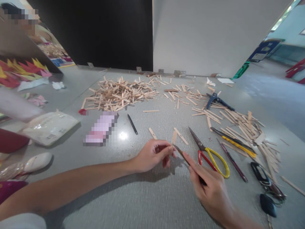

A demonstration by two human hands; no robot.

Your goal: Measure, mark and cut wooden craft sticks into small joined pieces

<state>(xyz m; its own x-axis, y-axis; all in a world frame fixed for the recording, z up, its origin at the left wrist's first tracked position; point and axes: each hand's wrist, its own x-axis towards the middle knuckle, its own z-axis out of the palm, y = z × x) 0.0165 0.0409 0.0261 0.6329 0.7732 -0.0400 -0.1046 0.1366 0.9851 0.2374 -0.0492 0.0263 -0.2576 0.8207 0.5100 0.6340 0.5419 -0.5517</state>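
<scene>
My left hand (154, 155) is closed in a pinch, thumb against fingertips. Whatever sits between them is too small to make out. In my right hand (207, 184) is a slim dark knife (184, 156), its pointed tip touching or very near the left fingertips. Just beyond the fingers lie a flat wooden stick (174, 136), a second stick with a small hole (181, 136) and a third stick (152, 133). Scissors (200, 142) with one red and one yellow handle rest open beside my right hand.
A heap of wooden sticks (121, 93) lies at the back; more sticks (245, 124) spread rightward. Blue-handled pliers (215, 100), a yellow-black cutter (234, 142), a purple pen (233, 163) and keys (268, 203) lie right. A phone (102, 127), black pen (132, 124) and plastic packet (52, 127) lie left.
</scene>
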